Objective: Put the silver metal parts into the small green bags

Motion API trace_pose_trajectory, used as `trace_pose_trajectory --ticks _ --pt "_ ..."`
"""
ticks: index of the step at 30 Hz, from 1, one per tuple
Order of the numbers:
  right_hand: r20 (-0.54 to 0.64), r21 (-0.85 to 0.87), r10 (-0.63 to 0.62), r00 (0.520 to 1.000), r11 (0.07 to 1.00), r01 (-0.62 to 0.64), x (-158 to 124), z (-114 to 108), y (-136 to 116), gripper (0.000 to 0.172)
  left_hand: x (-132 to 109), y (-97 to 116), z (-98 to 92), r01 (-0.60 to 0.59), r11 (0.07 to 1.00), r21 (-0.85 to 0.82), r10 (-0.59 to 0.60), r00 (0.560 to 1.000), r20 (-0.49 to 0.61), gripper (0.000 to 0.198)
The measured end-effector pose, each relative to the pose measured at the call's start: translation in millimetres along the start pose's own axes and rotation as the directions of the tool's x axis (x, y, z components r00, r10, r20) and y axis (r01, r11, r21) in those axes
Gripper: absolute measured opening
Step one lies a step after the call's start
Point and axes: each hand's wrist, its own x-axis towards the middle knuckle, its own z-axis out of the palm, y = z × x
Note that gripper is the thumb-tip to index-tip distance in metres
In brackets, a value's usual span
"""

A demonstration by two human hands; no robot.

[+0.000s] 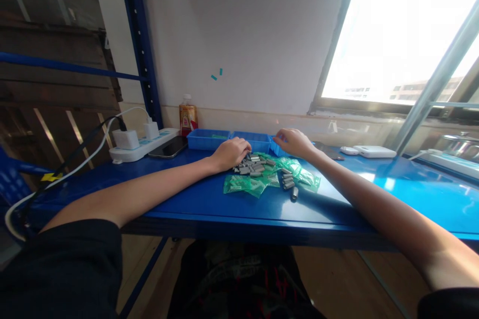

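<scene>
Small grey metal cylinders point(258, 165) lie in a heap on green plastic bags point(258, 187) in the middle of the blue table. My left hand point(231, 153) rests at the heap's left side, fingers curled down against the pieces; whatever they pinch is hidden. Over the right-hand blue bin point(276, 148) is my right hand point(295, 142), its fingers bent together, and I cannot make out anything between them. Several loose metal cylinders point(288, 179) lie nearer the front, with one point(294, 193) standing apart from the others.
Two more blue bins point(204, 142) point(251, 140) line the wall, the left one with something green inside. On the left are a phone point(169, 147), a power strip point(168, 134) with plugs and cables, and a bottle point(187, 115). White devices point(374, 151) lie right.
</scene>
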Motion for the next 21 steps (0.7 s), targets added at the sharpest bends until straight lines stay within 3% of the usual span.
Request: trace_pose_trajectory --ticks 2,5,8,15,21 --pt "-0.031 0.020 -0.112 0.993 0.993 0.113 -10.0 -0.2 -19.7 0.027 0.8 5.5 -0.4 0.002 1.000 -0.031 -0.005 0.998 -0.067 0.022" --pt "-0.146 0.021 -0.255 0.956 0.965 0.261 -23.3 2.9 -47.4 0.026 4.6 13.8 0.3 0.155 0.957 -0.246 -0.194 0.970 -0.143 0.025" --pt "-0.242 0.018 -0.310 0.920 0.946 0.323 -31.3 10.1 -62.9 0.023 7.9 21.3 1.3 0.247 0.858 -0.451 -0.331 0.936 -0.117 0.029" --pt "-0.293 0.074 -0.291 0.911 0.943 0.325 -33.4 22.2 -62.3 0.014 7.4 25.6 0.1 0.259 0.842 -0.473 -0.324 0.944 -0.060 0.036" --pt "-0.219 0.052 -0.306 0.926 0.945 0.324 -32.3 22.5 -62.9 0.017 7.7 20.7 1.9 0.243 0.857 -0.454 -0.291 0.956 -0.038 0.044"
